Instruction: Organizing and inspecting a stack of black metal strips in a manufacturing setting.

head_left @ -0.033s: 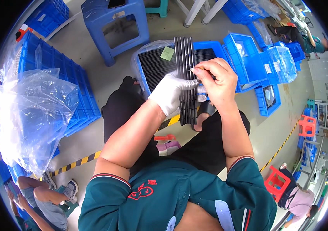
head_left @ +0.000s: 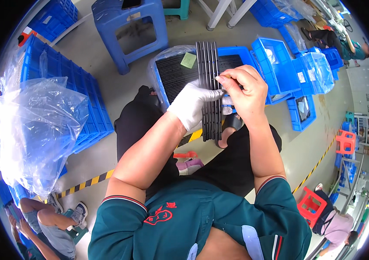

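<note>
Fingers: left hand (head_left: 192,104) gripping black strips (head_left: 209,86) | right hand (head_left: 244,89) pinched on them

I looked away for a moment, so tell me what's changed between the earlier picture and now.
Nothing visibly changed. The gloved left hand grips the bundle of long black strips as before, the bare right hand is closed at its side, and the blue crate of black parts sits in the same place.
</note>
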{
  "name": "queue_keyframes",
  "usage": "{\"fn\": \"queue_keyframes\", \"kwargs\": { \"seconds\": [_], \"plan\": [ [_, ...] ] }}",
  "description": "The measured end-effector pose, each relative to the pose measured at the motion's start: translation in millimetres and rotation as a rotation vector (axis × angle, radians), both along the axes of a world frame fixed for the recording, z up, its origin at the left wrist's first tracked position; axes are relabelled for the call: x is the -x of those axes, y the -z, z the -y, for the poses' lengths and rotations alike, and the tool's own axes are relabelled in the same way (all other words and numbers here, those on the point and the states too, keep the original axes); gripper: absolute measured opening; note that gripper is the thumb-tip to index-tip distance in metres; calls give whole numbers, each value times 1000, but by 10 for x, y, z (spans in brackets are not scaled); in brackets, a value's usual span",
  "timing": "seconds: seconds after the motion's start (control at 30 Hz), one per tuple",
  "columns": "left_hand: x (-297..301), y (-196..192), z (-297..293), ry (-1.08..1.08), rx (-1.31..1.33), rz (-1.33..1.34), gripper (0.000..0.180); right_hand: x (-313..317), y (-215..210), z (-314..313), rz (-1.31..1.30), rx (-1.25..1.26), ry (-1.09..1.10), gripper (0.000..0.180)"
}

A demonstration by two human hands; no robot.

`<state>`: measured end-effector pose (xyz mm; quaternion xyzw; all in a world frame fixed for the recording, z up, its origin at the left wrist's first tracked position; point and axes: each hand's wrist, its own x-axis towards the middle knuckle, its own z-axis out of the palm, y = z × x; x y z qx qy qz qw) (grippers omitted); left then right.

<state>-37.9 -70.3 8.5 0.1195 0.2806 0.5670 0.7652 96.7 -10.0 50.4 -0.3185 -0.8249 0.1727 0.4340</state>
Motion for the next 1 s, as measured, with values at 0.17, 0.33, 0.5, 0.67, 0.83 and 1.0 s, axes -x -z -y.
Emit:
{"fn": "queue_keyframes", "kwargs": {
  "seconds": [0.17,0.33,0.5,0.67,0.83,1.0],
  "plan": [
    [13,-37,21,28,22,23,25,-14,-48,-2,97,-101,-36,12],
    [-5,5,33,-3,-40,-137,22,21,-83,72,220,-316,-51,13],
    [-10,116,8,-4,-120,-196,22,18,-17,70,260,-331,-12,13],
    [-20,70,11,-19,-87,-146,23,8,39,32,192,-294,-26,14],
    [-26,28,-19,-13,13,-22,25,-9,-50,60,-41,-59,-10,13],
    [-43,49,-21,0,9,-18,25,-1,97,-1,-47,181,20,11]
  ]
}}
